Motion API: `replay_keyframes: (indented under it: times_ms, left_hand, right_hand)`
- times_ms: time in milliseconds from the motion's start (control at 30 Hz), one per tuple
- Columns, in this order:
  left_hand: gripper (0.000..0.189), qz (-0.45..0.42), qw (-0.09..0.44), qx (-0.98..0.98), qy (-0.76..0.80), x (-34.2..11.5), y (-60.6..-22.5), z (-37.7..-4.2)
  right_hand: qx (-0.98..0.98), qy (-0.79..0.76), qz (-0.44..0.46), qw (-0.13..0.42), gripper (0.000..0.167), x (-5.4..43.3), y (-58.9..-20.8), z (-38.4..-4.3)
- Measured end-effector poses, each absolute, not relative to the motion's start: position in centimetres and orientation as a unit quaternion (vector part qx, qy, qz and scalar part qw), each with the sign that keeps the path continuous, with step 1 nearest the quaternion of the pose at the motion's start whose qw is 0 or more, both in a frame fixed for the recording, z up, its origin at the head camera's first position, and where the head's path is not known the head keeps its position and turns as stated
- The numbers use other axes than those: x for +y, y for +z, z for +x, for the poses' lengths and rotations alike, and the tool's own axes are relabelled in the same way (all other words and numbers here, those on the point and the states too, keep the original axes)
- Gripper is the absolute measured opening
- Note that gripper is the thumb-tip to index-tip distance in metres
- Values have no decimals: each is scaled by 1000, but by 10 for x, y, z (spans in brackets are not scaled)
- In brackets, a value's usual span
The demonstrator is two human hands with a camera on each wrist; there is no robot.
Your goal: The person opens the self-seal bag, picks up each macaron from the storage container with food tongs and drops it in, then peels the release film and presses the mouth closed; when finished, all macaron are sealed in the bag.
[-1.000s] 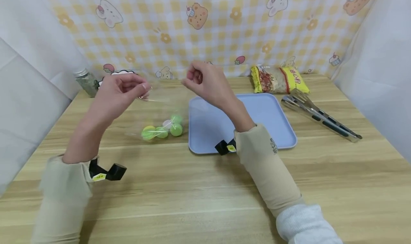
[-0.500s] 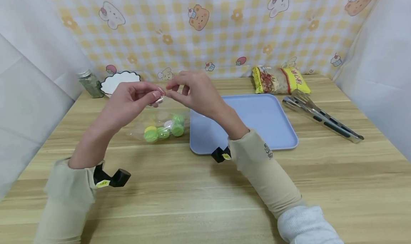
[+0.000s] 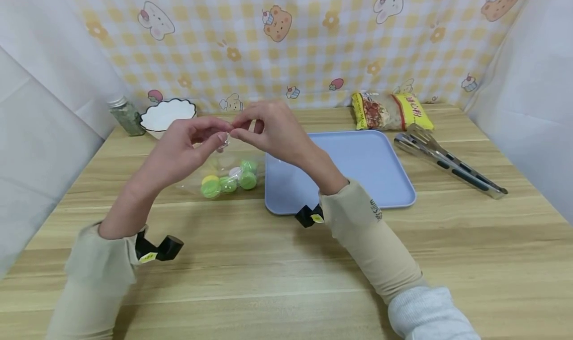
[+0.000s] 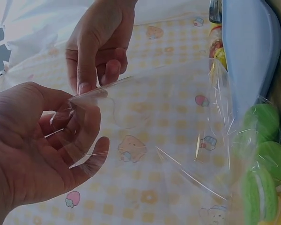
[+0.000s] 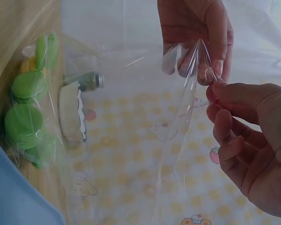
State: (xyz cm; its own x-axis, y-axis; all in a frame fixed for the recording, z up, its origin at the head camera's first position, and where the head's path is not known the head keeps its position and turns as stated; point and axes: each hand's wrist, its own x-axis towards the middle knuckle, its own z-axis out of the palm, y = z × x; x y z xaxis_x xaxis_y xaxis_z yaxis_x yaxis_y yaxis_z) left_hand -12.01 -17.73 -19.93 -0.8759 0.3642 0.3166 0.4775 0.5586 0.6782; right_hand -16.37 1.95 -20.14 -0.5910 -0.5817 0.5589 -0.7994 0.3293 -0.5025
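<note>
A clear plastic bag [image 4: 178, 122] hangs from both hands with its bottom at the wooden table. Inside it lie several macarons [image 3: 247, 180], green, yellow and pale pink. My left hand [image 3: 181, 146] pinches the bag's top edge between thumb and fingers; in the left wrist view the film partly covers those fingers. Beside it my right hand [image 3: 274, 131] pinches the same edge with thumb and index finger, its other fingers curled loosely. Fingertips of the two hands meet at the gathered film in the right wrist view.
Right of the macarons lies a blue tray [image 3: 349, 168]. Metal tongs [image 3: 449, 163] and a yellow food packet [image 3: 388, 112] are farther right and back. A white scalloped bowl [image 3: 166, 114] and a glass jar [image 3: 127, 117] stand at the back left.
From a gap apart, the right hand has come left and slightly down to the left hand, which shifted a little right. Both now meet at the bag's top; the macarons stay put.
</note>
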Motion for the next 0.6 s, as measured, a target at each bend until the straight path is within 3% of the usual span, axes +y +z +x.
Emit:
replay_keyframes:
  times_ms: [267,600]
  left_hand:
    - [24,-261,76,-882,-386,-176,-201,-120]
    - [23,-201,123,-877,-418,-169,-203,-120]
  right_hand:
    - [-812,385,417,136,13,23,-202,-164]
    - [-803,342,420,248,17,18,-207,-161]
